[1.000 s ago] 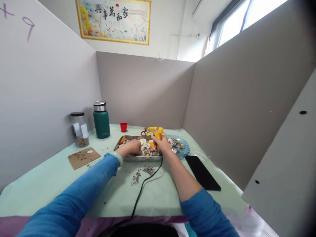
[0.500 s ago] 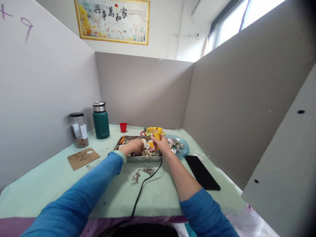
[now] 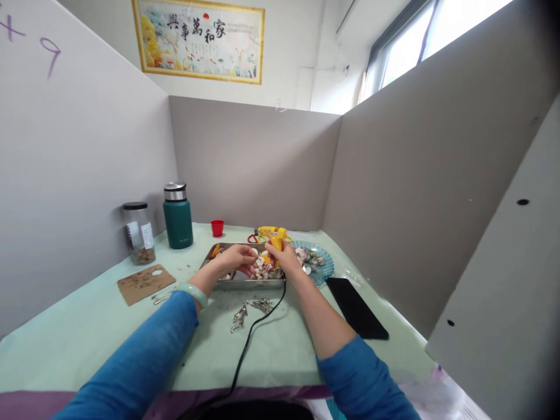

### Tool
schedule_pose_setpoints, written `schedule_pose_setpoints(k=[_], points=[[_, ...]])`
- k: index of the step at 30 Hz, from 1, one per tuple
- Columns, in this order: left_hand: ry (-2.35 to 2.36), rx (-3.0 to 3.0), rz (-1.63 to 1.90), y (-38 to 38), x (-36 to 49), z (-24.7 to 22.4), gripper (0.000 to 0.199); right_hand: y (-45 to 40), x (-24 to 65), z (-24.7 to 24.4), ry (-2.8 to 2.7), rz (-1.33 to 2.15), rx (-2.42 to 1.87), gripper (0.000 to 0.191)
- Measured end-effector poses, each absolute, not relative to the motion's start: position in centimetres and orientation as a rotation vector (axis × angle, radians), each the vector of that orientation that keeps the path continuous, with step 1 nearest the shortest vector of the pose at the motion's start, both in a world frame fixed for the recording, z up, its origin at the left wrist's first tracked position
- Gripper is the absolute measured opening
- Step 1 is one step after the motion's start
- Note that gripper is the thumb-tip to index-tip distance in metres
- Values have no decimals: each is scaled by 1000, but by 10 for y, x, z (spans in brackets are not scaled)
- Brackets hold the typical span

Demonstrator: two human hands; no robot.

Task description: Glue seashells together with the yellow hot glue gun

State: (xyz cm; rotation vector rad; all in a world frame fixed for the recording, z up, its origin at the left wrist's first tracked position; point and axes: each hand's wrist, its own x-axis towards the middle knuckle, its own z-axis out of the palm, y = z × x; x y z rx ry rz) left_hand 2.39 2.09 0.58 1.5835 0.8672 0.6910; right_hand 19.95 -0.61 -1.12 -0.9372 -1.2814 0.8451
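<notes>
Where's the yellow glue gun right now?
In the head view, the yellow glue gun is in the right hand, by the metal tray and left of the blue plate.

One glue gun (image 3: 276,237), one metal tray (image 3: 251,284), one blue plate (image 3: 328,266)
One green bottle (image 3: 178,224), one lidded jar (image 3: 139,233), one red cup (image 3: 217,228), one brown board (image 3: 142,286), one black slab (image 3: 359,309), one bracelet (image 3: 196,293), one framed picture (image 3: 201,44), two piles of metal pieces (image 3: 239,318) before the tray; its small pieces (image 3: 263,270) defy counting.
</notes>
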Motion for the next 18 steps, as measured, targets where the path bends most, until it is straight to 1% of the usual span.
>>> schedule_pose_setpoints(k=[3,8,12,15,17,18], points=[[743,1414,704,11,23,8,28,-9,197,-9,-1311,884,-927,27],[653,1278,673,10,22,5,27,-12,192,-9,-1360,928,-910,29],[640,1294,661,10,21,4,29,-9,190,-13,-1412,914,-916,30],[788,1447,711,14,17,6,30,-7,191,-15,-1411,892,-936,27],[1009,1624,734,23,12,7,31,-6,192,-16,-1376,892,-938,25],[1124,1719,685,29,9,8,29,-6,193,-16,-1353,893,-941,24]])
